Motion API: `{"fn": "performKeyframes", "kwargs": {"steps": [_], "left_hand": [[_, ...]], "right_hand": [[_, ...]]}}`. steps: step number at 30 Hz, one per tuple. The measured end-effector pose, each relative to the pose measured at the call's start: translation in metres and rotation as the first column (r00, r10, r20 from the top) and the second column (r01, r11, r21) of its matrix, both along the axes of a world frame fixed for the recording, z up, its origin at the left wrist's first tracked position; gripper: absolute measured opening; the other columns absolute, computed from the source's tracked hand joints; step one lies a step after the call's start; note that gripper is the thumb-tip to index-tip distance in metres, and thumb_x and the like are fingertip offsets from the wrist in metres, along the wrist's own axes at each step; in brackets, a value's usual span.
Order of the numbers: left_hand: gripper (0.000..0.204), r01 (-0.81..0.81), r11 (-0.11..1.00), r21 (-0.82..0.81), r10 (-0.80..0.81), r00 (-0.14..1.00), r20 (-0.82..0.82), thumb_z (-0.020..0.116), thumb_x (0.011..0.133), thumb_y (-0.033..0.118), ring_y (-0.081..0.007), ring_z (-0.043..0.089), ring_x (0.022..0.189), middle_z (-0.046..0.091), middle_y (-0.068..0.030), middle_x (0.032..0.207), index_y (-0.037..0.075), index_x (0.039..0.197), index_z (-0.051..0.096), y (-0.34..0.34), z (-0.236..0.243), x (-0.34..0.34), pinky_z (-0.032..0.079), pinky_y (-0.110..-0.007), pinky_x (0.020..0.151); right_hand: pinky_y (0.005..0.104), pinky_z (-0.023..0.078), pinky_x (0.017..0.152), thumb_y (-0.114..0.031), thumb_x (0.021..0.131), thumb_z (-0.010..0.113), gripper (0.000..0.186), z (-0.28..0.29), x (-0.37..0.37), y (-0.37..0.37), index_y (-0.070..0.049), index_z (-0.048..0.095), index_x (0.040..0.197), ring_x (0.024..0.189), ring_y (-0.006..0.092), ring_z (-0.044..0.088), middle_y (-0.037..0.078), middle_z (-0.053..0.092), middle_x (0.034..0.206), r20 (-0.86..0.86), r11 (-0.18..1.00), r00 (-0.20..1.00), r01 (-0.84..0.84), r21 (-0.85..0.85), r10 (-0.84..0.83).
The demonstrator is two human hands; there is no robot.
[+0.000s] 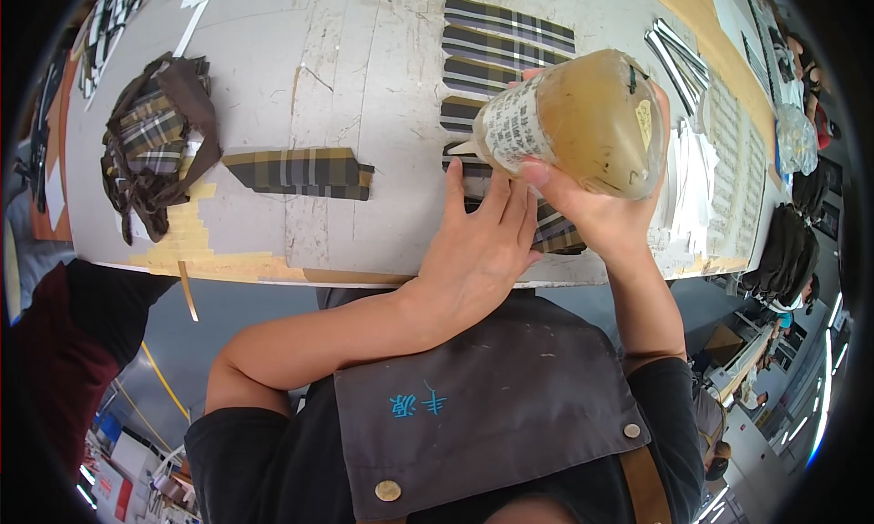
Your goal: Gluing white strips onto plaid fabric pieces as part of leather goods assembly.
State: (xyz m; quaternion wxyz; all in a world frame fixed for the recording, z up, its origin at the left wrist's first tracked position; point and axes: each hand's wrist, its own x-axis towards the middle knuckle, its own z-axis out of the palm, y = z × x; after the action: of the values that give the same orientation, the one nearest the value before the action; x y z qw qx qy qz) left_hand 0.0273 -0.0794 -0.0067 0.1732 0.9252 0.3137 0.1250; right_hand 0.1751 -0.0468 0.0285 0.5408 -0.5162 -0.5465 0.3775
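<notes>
My right hand [601,210] holds a large squeeze bottle [605,114] of amber liquid tilted on its side, its narrow nozzle at a dark plaid strip. My left hand [478,242] lies just below the nozzle, fingertips resting on the fabric with the fingers extended and slightly apart. Several plaid strips [508,32] lie in a column above my hands, and more plaid fabric [557,231] is partly hidden under them. A separate plaid piece [296,173] lies to the left.
The worktable [346,87] holds a dark fabric bundle [159,132] at left, white strips [687,178] and black-and-white strips [669,50] at right. A person's maroon-clad leg [55,360] is at far left. Other people [751,398] and black bags [783,260] are beyond the table's right end.
</notes>
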Motion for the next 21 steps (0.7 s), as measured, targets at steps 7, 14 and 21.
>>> {"fn": "performKeyframes", "kwargs": {"steps": [7,14,21], "left_hand": [[0.057,0.012,1.000,-0.013,-0.012,1.000,-0.023,0.067,0.084,0.038,-0.0352,0.043,0.123,0.053,-0.0191,0.125,-0.004,0.121,0.057,0.000,0.002,-0.001,0.036,-0.062,0.099],[0.061,0.019,0.999,-0.028,-0.020,0.999,-0.037,0.064,0.086,0.039,-0.0373,0.043,0.124,0.047,-0.0210,0.137,-0.006,0.125,0.054,-0.001,0.003,-0.003,0.035,-0.060,0.102],[0.061,0.043,0.999,-0.018,-0.045,0.994,-0.096,0.064,0.087,0.039,-0.0380,0.044,0.123,0.047,-0.0195,0.137,-0.005,0.127,0.054,0.002,0.007,-0.003,0.035,-0.059,0.102]], "right_hand": [[0.0335,0.054,0.084,-0.012,0.061,0.091,0.086,0.002,0.007,-0.001,0.002,0.037,0.128,0.103,0.0213,0.062,0.014,0.057,0.114,0.199,0.998,0.980,0.005,0.062,-0.017],[0.0329,0.054,0.084,-0.010,0.063,0.089,0.081,0.007,0.032,-0.014,0.002,0.039,0.125,0.099,0.0212,0.064,0.014,0.059,0.111,0.171,0.992,0.977,0.127,0.008,-0.127],[0.0321,0.053,0.084,-0.008,0.066,0.088,0.076,0.011,0.064,-0.031,0.001,0.040,0.125,0.099,0.0195,0.062,0.013,0.059,0.110,0.241,0.970,0.942,0.243,-0.011,-0.234]]}}
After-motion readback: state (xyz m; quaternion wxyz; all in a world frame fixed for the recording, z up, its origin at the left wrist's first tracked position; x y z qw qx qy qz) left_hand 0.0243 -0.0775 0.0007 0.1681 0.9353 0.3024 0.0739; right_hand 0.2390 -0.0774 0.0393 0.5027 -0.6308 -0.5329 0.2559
